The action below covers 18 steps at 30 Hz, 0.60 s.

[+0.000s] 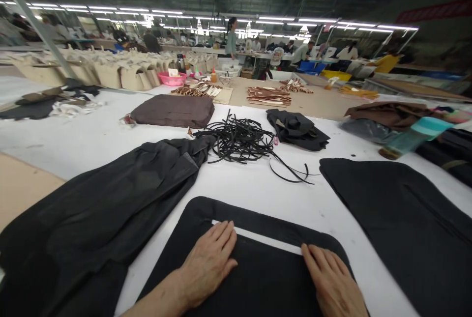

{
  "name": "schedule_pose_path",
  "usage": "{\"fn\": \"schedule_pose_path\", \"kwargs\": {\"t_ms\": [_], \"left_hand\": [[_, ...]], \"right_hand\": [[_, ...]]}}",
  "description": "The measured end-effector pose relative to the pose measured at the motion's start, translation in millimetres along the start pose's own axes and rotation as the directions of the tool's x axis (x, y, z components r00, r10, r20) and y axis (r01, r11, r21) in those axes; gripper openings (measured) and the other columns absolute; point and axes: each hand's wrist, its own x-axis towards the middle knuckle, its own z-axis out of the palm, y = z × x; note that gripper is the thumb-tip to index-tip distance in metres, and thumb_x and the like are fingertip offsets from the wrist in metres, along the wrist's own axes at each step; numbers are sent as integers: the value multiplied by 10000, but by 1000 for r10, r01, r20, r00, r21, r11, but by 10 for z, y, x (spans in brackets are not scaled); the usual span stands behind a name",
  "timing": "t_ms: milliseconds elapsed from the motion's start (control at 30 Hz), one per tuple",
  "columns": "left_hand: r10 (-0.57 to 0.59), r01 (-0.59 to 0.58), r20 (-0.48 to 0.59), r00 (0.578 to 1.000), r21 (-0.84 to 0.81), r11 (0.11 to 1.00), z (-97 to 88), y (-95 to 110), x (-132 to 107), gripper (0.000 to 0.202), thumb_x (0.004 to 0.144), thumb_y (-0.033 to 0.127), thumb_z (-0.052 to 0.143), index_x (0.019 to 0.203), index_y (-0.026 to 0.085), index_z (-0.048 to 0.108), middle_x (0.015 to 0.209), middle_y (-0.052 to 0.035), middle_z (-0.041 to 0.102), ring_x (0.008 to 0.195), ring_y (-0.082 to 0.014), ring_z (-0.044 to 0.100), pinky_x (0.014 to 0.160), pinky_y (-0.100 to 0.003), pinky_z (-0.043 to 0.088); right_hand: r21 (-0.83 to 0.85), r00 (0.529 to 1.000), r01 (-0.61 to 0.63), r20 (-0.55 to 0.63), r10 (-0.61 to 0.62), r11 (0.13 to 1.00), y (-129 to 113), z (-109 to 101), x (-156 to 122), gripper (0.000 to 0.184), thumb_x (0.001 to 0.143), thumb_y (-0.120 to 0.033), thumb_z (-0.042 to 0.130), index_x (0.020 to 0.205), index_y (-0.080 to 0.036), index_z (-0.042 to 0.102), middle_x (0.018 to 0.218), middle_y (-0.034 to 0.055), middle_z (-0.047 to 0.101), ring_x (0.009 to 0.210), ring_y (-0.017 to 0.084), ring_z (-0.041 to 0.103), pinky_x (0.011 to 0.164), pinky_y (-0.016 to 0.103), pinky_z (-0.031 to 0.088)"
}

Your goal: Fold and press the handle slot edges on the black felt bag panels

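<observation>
A black fabric panel [258,277] with rounded corners lies flat in front of me on the white tabletop. Across its upper part runs a narrow white strip [268,241]. My left hand [208,263] rests flat at the strip's left end, fingers stretched out over it. At the strip's right end lies my right hand [330,277], its fingers extended and the fingertips touching the strip and the black fabric. Neither hand grips anything. The lower edge of the panel is out of view.
Dark fabric [96,209] is heaped at left, and more black panels [401,218] lie at right. Beyond are tangled black strips [239,140], a folded brown piece [173,110], a folded black piece [297,129] and a teal-lidded bottle [415,137]. People work in the background.
</observation>
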Motion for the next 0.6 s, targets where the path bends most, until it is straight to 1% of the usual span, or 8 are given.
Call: {"fn": "schedule_pose_path", "kwargs": {"t_ms": [100,200,300,367,433,500,567,600], "left_hand": [[-74,73,6,997,111,991,-41,-83,-112,484,856,269,553,1284,92,410,1343,-158,448,1231,-270,416,1030,-393,372],[-84,87,-22,996,177,980,-52,-93,-151,478,816,230,588,1249,84,451,1303,-157,494,1191,-277,460,999,-407,413],[-35,60,-109,993,238,969,-20,-101,-141,487,776,229,604,1232,117,472,1269,-130,532,1159,-289,486,968,-435,439],[11,49,-204,979,285,957,17,-131,-132,464,768,226,586,1217,159,489,1255,-105,547,1134,-281,506,944,-422,451],[63,44,-300,952,336,941,69,-180,-135,440,769,220,562,1203,181,503,1241,-95,558,1107,-271,524,931,-400,445],[146,10,-386,911,374,927,142,-241,-146,415,779,245,535,1190,188,519,1217,-92,576,1082,-266,538,926,-384,424],[236,-47,-466,853,381,923,232,-307,-148,385,788,277,506,1164,208,543,1186,-78,601,1050,-262,558,911,-371,413],[263,-69,-525,810,360,931,276,-339,-137,367,789,280,498,1148,228,555,1147,-67,625,1010,-257,581,885,-363,424]], "right_hand": [[28,999,-40,35,39,999,-15,-9,15,458,710,96,388,1062,-121,586,972,96,625,893,231,558,844,405,457],[110,989,-124,98,113,986,10,10,27,424,749,61,396,1033,-172,606,984,65,621,919,220,551,850,384,441],[162,963,-261,112,246,951,50,15,111,341,785,-1,409,993,-180,611,1037,69,608,950,232,538,851,384,425],[187,935,-350,134,329,918,60,-1,235,308,825,-58,409,1056,-166,582,1121,94,574,998,249,515,881,399,399],[245,911,-398,219,349,884,64,-25,385,300,862,-143,445,1147,-174,531,1175,102,544,1032,258,492,897,404,377],[326,869,-461,355,345,825,74,-52,513,293,859,-201,495,1151,-190,522,1120,93,564,1014,262,486,875,402,368],[390,814,-541,467,346,745,93,-82,592,169,847,-216,525,1009,-208,574,972,58,601,945,247,500,840,383,361],[401,798,-563,489,351,722,105,-97,612,82,839,-222,542,907,-214,587,888,31,608,896,228,511,821,361,359]]}}
